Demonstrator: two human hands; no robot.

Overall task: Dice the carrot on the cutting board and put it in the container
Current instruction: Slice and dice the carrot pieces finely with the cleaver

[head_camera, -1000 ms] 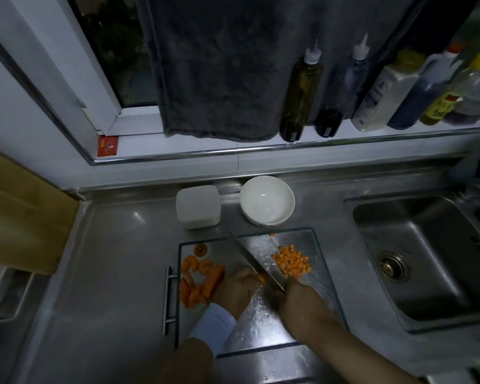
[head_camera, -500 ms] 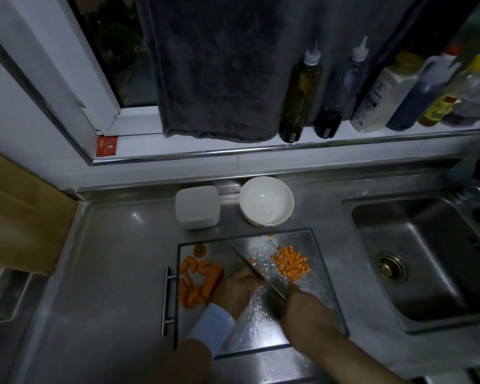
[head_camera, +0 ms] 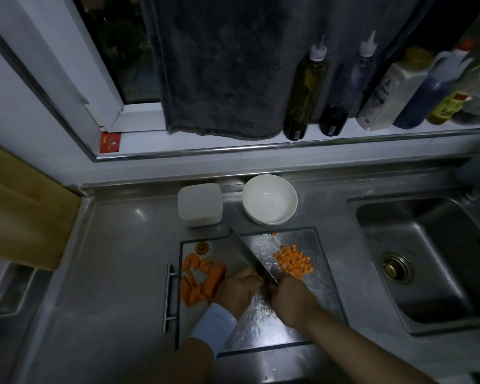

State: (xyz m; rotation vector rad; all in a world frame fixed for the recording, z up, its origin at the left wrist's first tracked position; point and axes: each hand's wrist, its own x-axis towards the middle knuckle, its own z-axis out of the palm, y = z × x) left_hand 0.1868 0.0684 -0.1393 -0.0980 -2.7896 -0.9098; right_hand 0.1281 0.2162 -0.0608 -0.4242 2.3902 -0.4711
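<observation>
Two hands work over one glass cutting board, which has one metal handle on its edge out past the left hand. The left hand, with a white cuff at the wrist, has its fingers curled knuckles-up over a carrot piece. Only an orange sliver of that piece shows beside the blade. The right hand is closed round the handle of the one knife. The handle itself is hidden in the fist, and the blade runs away from the hand between the two carrot groups.

Beyond the right hand's knuckles lies one heap of diced carrot, its cubes too small and crowded to count. One stray cube sits at the board's far edge. On the outer side of the left hand are the uncut carrot slices and sticks, overlapping too much for a sure count, with one round carrot end past them.

Farther from both hands stand one white square container, lid on, and one white bowl, side by side off the board. One sink lies well to the right hand's side. At least six bottles line the sill, the rightmost cut off by the frame. Their label print and one red sticker are too small to read. One grey towel hangs above.
</observation>
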